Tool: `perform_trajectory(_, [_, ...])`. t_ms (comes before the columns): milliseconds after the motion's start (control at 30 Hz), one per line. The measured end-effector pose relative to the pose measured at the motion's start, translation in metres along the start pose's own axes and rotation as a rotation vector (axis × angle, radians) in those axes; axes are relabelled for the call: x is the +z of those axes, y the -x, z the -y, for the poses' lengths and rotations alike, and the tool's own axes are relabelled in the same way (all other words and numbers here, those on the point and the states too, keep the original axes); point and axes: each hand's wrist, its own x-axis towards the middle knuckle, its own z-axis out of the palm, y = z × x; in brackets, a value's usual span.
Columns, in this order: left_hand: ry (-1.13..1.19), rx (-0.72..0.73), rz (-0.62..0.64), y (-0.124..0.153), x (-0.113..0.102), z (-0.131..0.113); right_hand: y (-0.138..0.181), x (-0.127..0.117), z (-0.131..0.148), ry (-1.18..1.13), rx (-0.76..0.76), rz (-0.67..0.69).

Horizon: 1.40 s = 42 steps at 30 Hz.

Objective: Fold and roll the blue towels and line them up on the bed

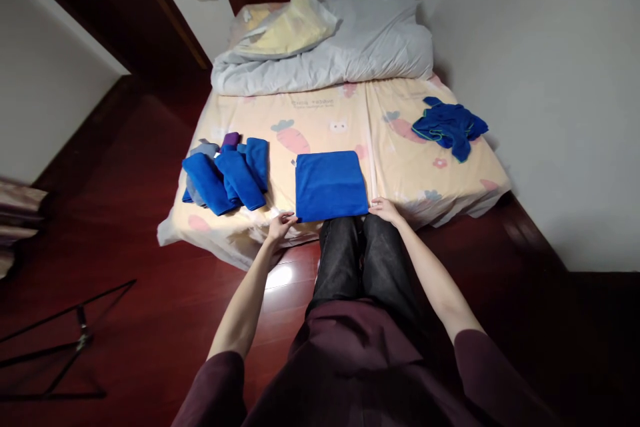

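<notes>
A blue cloth (pixel 331 184), folded into a flat rectangle, lies at the near edge of the bed. My left hand (pixel 283 224) pinches its near left corner. At the near right corner, my right hand (pixel 385 208) has its fingers closed on the cloth's edge. To the left is a pile of rolled or folded cloths (pixel 240 177), mostly blue, with grey and purple ones among them. Off to the right, a crumpled heap of blue cloth (pixel 450 127) with green edging rests on the bed.
The bed (pixel 320 127) has a peach sheet printed with carrots. A grey quilt (pixel 380 40) and a yellow pillow (pixel 295 27) are bunched at its head. A black metal stand (pixel 80 340) is on the dark red floor at the left. My legs touch the bed's front.
</notes>
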Motion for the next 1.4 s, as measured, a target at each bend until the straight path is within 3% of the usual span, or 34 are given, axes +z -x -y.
perform_trajectory(200, [0.000,-0.061,0.041,-0.024,-0.006,-0.014,-0.002,-0.010,0.004,-0.100,0.035,0.067])
perform_trajectory(467, [0.029,-0.133,0.082,-0.098,-0.003,-0.038,-0.046,-0.027,0.033,-0.260,0.036,0.197])
perform_trajectory(667, [-0.028,-0.130,-0.001,-0.169,0.011,-0.058,-0.108,-0.017,0.057,-0.230,0.000,0.147])
perform_trajectory(833, [-0.091,-0.121,-0.102,-0.232,0.023,-0.072,-0.181,-0.007,0.072,-0.153,-0.085,0.031])
perform_trajectory(967, [-0.153,0.013,-0.229,-0.274,0.028,-0.079,-0.247,0.003,0.077,-0.021,-0.170,-0.046])
perform_trajectory(1067, [-0.196,0.129,-0.222,-0.287,0.028,-0.082,-0.284,0.011,0.078,-0.010,-0.291,-0.053])
perform_trajectory(1167, [-0.298,0.163,-0.240,-0.285,0.027,-0.086,-0.301,0.015,0.082,0.040,-0.402,-0.086])
perform_trajectory(1400, [-0.527,0.183,-0.263,-0.277,0.023,-0.093,-0.302,0.014,0.103,0.329,-0.307,-0.123])
